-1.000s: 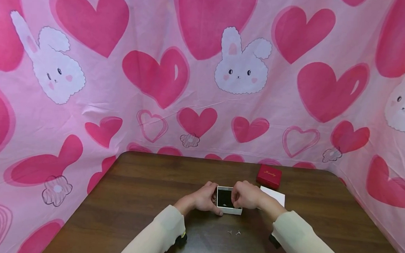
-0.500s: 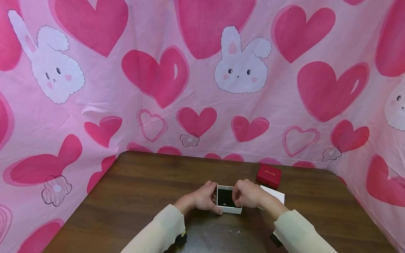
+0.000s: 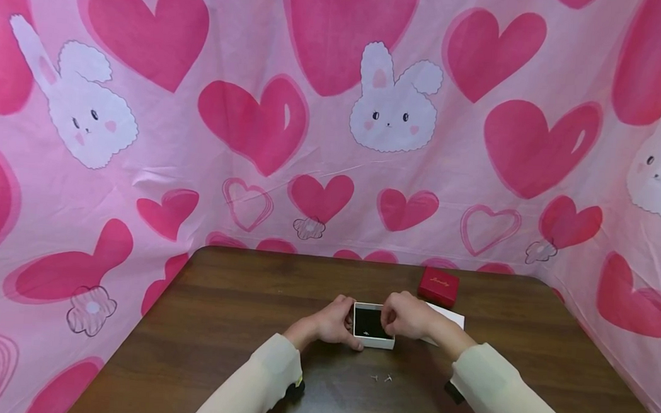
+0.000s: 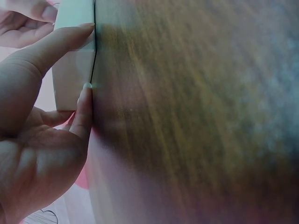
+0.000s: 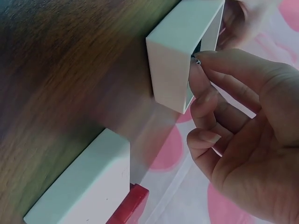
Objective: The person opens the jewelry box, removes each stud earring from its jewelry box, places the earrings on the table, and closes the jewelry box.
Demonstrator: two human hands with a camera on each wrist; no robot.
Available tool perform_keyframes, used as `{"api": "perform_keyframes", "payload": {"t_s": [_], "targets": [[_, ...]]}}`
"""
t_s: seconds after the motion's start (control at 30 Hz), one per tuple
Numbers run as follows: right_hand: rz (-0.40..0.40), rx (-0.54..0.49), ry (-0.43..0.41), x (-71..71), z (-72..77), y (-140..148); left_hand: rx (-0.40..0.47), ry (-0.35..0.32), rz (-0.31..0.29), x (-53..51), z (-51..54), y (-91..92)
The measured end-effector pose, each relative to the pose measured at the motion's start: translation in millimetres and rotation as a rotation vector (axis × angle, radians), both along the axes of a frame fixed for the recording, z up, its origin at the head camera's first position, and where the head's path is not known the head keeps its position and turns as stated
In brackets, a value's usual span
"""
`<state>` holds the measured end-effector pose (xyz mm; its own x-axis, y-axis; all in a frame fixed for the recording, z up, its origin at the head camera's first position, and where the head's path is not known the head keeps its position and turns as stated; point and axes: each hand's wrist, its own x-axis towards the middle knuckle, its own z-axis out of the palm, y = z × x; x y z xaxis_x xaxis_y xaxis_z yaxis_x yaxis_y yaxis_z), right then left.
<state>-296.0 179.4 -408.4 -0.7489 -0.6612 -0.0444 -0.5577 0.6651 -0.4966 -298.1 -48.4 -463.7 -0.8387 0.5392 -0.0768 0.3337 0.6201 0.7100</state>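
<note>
A white open jewelry box (image 3: 374, 343) with a black lining (image 3: 370, 321) sits on the table. My left hand (image 3: 335, 322) holds it at its left end, thumb along the front wall and fingers at the far side; the left wrist view shows the thumb (image 4: 60, 44) on the wall. Inside, near the front, lies a tiny silvery piece (image 3: 365, 333). Over the right part of the box, my right hand (image 3: 406, 316) pinches a small shiny metal jewelry piece (image 5: 197, 61) between thumb and forefinger. Its exact kind is mostly hidden by the fingertips.
Two tiny silvery pieces, one (image 3: 375, 378) left of the other (image 3: 389, 378), lie on the wooden table (image 3: 257, 290) in front of the box. A white lid-like piece (image 3: 447, 315) lies partly behind my right wrist. Behind it stands a red jewelry box (image 3: 439, 286).
My right hand has shifted slightly to the right over the box, uncovering a little more of the black lining. The left hand and the box stay in place.
</note>
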Motion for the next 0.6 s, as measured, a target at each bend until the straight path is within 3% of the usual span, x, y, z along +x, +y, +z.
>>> {"api": "perform_keyframes", "payload": {"t_s": [0.4, 0.6], "targets": [[0.000, 0.001, 0.024, 1.0, 2.5, 12.5, 0.018, 0.011, 0.008, 2.6, 1.2, 0.7], [-0.015, -0.010, -0.012, 1.7, 0.5, 16.7, 0.028, 0.006, 0.013, 3.1, 1.0, 0.7]]}}
